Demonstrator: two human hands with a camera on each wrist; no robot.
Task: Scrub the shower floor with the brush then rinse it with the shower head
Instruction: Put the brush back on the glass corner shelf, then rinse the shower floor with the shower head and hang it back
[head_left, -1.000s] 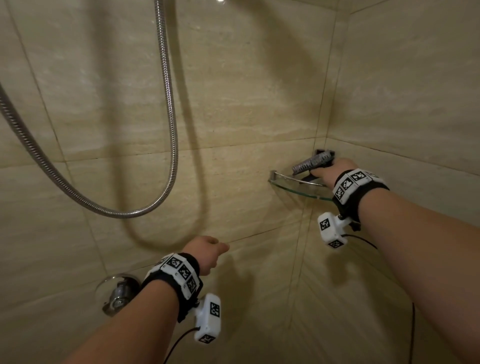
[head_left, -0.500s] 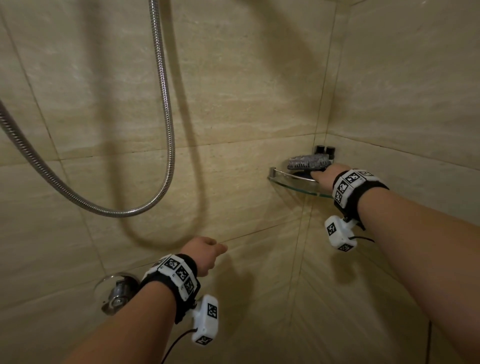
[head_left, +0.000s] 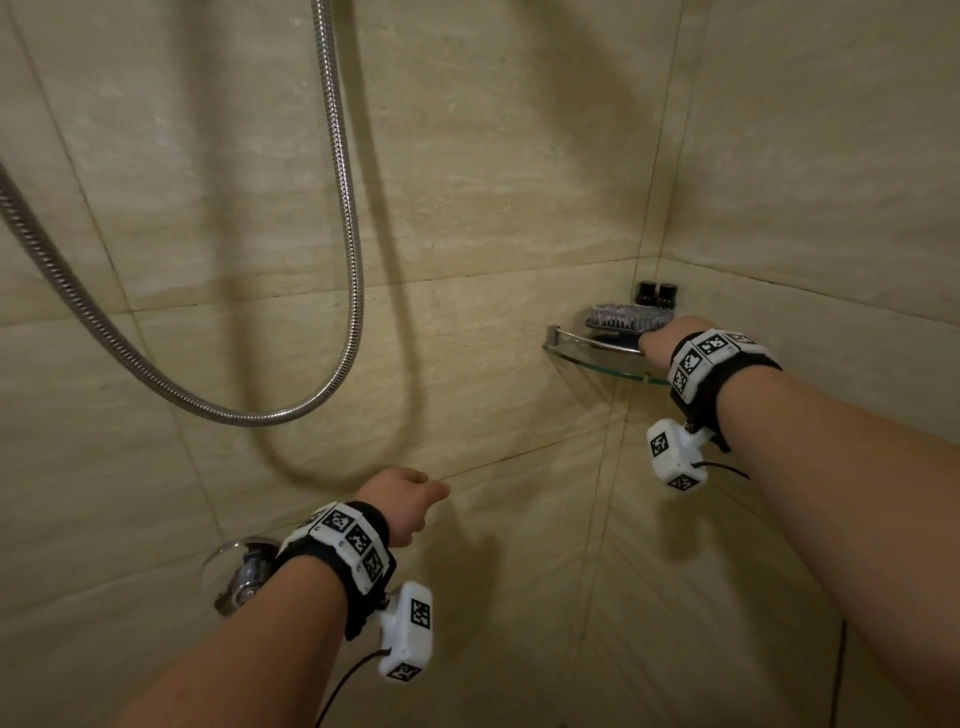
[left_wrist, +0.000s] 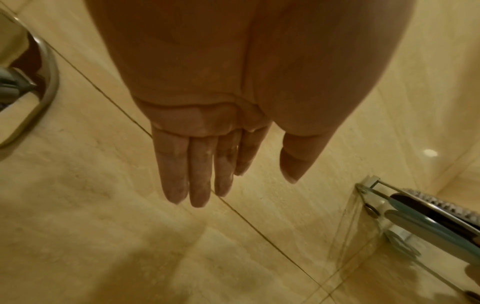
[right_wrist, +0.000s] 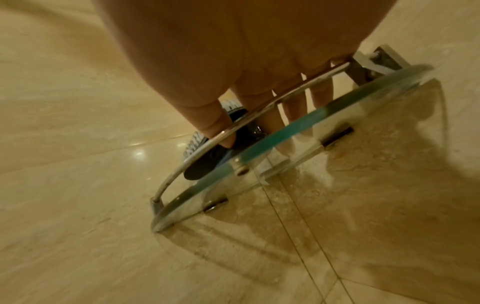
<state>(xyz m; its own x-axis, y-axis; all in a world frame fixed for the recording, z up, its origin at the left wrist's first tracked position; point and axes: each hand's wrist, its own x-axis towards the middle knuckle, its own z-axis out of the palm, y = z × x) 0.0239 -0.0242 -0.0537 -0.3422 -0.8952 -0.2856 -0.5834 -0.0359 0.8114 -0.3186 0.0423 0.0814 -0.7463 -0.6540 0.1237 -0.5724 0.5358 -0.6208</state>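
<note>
The brush (head_left: 626, 317) lies bristles-up on the glass shelf (head_left: 587, 358) at the far right; it looks light and stiff, likely wet, best gripped across its dark back. Right hand (head_left: 662, 340) reaches over the rail, fingers straight, thumb touching the brush; left hand (left_wrist: 223, 148) hangs slack, holding nothing.

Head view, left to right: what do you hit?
Shower hose → wall valve → left hand → glass corner shelf → brush on it → right hand at the shelf rail.
</note>
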